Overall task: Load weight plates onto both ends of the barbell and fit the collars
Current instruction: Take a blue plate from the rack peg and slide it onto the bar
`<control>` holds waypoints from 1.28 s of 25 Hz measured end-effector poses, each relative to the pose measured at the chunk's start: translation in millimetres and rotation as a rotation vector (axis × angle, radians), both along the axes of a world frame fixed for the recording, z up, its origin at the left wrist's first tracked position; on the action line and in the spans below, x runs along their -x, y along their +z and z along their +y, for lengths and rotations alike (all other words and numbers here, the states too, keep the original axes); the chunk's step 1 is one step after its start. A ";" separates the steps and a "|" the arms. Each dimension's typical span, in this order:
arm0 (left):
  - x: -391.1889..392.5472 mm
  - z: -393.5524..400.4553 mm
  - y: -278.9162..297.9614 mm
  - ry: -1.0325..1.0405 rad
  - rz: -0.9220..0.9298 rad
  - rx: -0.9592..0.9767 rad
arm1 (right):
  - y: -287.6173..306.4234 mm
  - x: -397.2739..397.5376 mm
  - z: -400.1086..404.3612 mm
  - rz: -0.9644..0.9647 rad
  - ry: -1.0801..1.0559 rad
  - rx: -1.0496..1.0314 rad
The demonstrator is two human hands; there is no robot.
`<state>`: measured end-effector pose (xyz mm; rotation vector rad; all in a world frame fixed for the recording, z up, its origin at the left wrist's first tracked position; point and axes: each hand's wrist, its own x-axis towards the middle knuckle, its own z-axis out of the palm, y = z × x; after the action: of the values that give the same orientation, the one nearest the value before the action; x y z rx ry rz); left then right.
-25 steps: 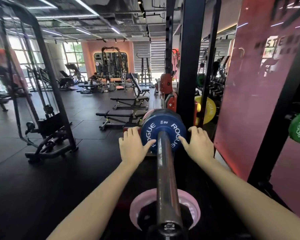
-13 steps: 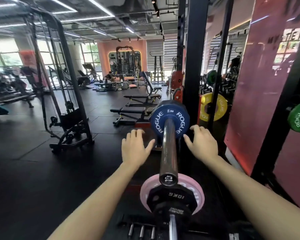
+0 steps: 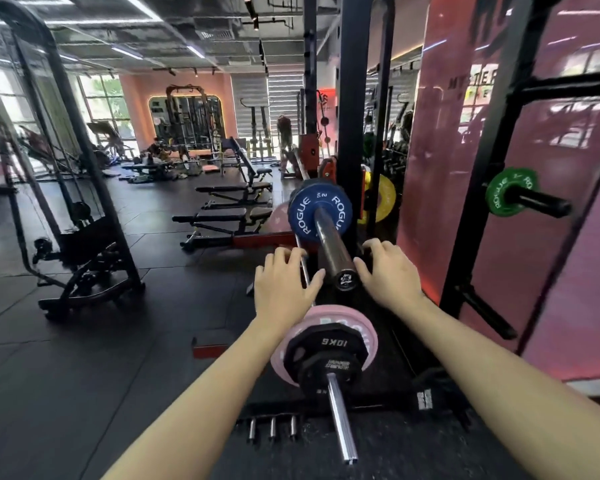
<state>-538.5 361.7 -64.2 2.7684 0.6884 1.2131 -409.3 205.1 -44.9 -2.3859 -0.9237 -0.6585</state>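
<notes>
The blue plate sits seated on the barbell sleeve, beyond the fingertips of both hands, with bare sleeve running from it to the end cap, which lies between the two hands. The left hand and right hand hover on either side of the sleeve end, fingers loosely spread and only slightly bent, gripping nothing; whether any fingertip touches the sleeve I cannot tell.

By my reading, loading this end looks done and the collar step is in hand: no collar shows on the sleeve. The next move calls for finding a collar, which I cannot see, sliding it over the end cap and pushing it flush against the blue plate.

Below the wrists, a black 10 kg plate lies over a pink plate on a separate shaft. Well right of the right fingers, a green plate hangs on a rack peg.
</notes>
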 end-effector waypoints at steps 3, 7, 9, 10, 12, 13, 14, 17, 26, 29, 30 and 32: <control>15.1 -20.1 1.4 -0.040 0.001 -0.013 | 7.2 22.0 -17.6 -0.022 -0.026 -0.010; 30.1 -43.8 3.5 -0.062 -0.024 0.007 | 9.3 42.1 -40.0 -0.047 -0.042 0.022; 37.1 -57.9 0.9 -0.069 0.002 -0.010 | 7.5 50.3 -53.2 -0.051 -0.034 0.045; 38.6 -64.9 1.3 -0.068 0.014 -0.034 | 7.5 53.0 -60.6 -0.054 -0.030 0.045; 38.5 -83.8 8.9 -0.074 0.012 -0.078 | 11.2 56.2 -81.3 -0.060 -0.030 0.035; 37.0 -95.1 14.1 -0.083 0.010 -0.088 | 13.5 56.1 -93.8 -0.067 -0.036 0.029; 35.0 -107.3 18.8 -0.095 0.013 -0.095 | 15.8 55.3 -108.0 -0.077 -0.047 0.022; 26.4 -148.1 28.7 -0.119 0.024 -0.095 | 20.2 50.8 -159.8 -0.090 -0.076 0.010; -32.9 -335.2 22.2 -0.309 0.020 -0.003 | 5.7 26.6 -371.6 -0.003 -0.279 0.026; -49.3 -397.9 12.5 -0.376 0.042 -0.017 | -2.5 20.1 -436.6 0.020 -0.374 0.026; -55.1 -417.4 10.8 -0.397 0.061 -0.029 | -4.2 17.6 -456.7 0.038 -0.408 0.025; -64.6 -442.7 10.2 -0.419 0.087 -0.056 | -8.1 12.3 -484.0 0.052 -0.449 0.035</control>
<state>-473.9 -80.9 -54.0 2.8201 0.0644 1.0405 -421.6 -279.0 -53.0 -2.6509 -0.3757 -0.7396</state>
